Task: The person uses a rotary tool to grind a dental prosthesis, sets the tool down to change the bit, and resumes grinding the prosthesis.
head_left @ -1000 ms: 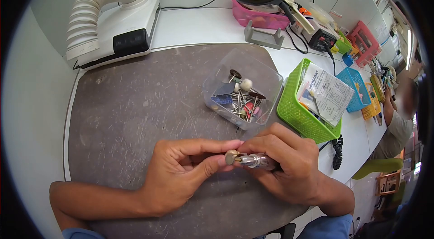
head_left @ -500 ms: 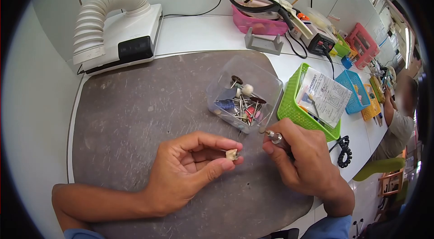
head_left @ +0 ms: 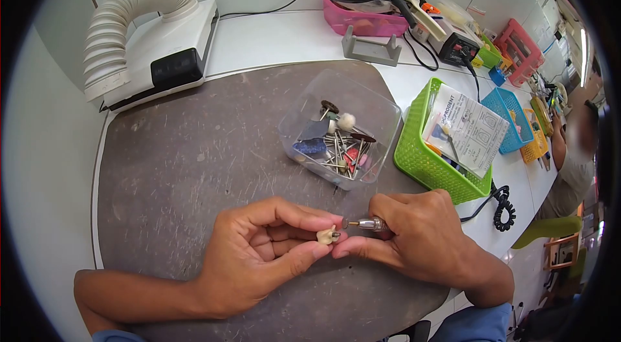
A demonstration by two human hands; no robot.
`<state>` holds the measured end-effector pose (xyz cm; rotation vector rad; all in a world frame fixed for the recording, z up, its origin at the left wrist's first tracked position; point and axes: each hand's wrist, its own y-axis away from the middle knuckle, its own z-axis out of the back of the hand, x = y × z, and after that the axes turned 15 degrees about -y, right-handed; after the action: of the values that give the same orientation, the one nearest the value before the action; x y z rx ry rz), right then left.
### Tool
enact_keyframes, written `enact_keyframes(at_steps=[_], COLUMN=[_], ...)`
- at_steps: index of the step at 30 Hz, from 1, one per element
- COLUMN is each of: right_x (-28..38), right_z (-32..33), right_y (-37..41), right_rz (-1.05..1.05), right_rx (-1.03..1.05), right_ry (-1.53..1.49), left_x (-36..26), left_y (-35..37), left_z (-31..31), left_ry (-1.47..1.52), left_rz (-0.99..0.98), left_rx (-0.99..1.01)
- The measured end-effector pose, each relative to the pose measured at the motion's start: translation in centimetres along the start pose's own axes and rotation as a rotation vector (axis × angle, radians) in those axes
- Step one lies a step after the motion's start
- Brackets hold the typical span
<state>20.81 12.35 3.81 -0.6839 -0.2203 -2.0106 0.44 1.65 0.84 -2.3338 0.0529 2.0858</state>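
Between the thumb and fingertips of my left hand (head_left: 262,254) is a small cream-coloured dental piece (head_left: 326,236), tooth-like, with a short metal post on its right side. My right hand (head_left: 420,235) grips a rotary handpiece (head_left: 372,223), whose thin shank points left and carries a small disc-like tip (head_left: 345,223). That tip sits just above the piece, close to my left fingertips. My right thumb reaches to the left fingers, right beside the post. Beyond both hands stands a clear plastic tub (head_left: 381,161) of burs, polishing wheels and a blue scrap.
A scratched brown mat (head_left: 174,199) covers the bench. A white extractor with a ribbed hose (head_left: 107,38) stands back left. To the right are a green basket (head_left: 420,164) with a printed packet, a blue basket (head_left: 508,125) and a coiled cord (head_left: 504,209). Another person (head_left: 569,174) sits far right.
My right hand has moved left, bringing the handpiece tip from beside the tub to the dental piece. My left hand keeps its pinch. The whole view has shifted slightly.
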Motion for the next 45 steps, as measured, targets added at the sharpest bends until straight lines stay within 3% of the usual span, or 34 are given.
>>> enact_keyframes(at_steps=[14,45], right_x=[0.44,0.10], right_z=[-0.02,-0.59], right_y=[0.17,0.19], right_rz=[0.022,0.068], right_rx=[-0.004,-0.016], right_ry=[0.088,0.055], left_x=[-0.42,-0.19], left_y=[0.10,0.05], left_z=[-0.12,-0.03], left_ry=[-0.016,-0.057], left_rz=[0.073,0.025], left_rx=[-0.013,0.003])
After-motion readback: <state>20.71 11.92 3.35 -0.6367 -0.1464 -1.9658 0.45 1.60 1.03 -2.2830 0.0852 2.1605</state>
